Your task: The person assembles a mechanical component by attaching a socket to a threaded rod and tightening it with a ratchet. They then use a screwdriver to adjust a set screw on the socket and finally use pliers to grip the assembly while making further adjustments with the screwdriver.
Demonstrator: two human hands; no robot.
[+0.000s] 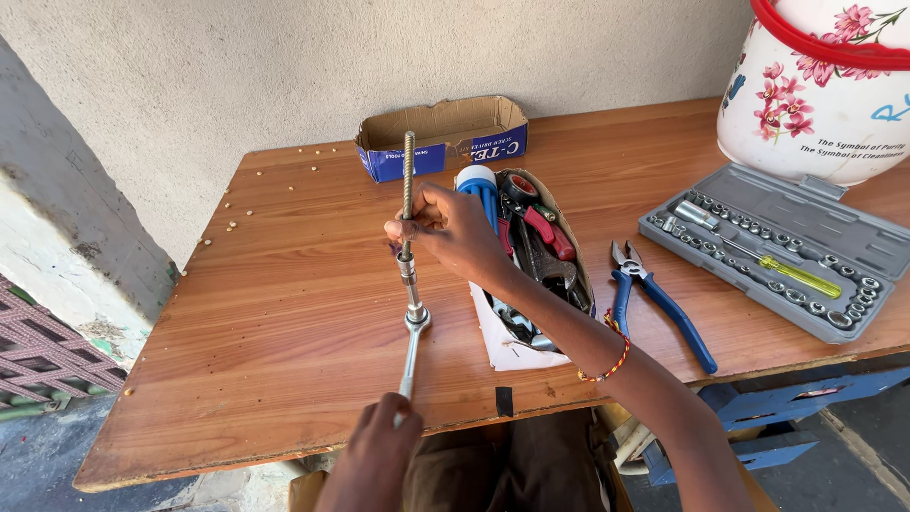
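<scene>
A long threaded metal rod (pixel 409 175) stands upright on the wooden table (pixel 284 322), with a socket and nut low on it. My right hand (pixel 453 232) grips the rod at mid height, fingers wrapped around it. A silver ratchet wrench (pixel 412 346) is fitted to the socket at the rod's lower end, and its handle runs toward me. My left hand (pixel 377 446) is closed around the end of that handle at the table's near edge.
An open blue cardboard box (pixel 444 137) lies at the back. A pouch of mixed tools (pixel 536 251) sits right of my hand, then blue-handled pliers (pixel 654 299), a grey socket set case (pixel 777 251) and a flowered white bucket (pixel 820 90).
</scene>
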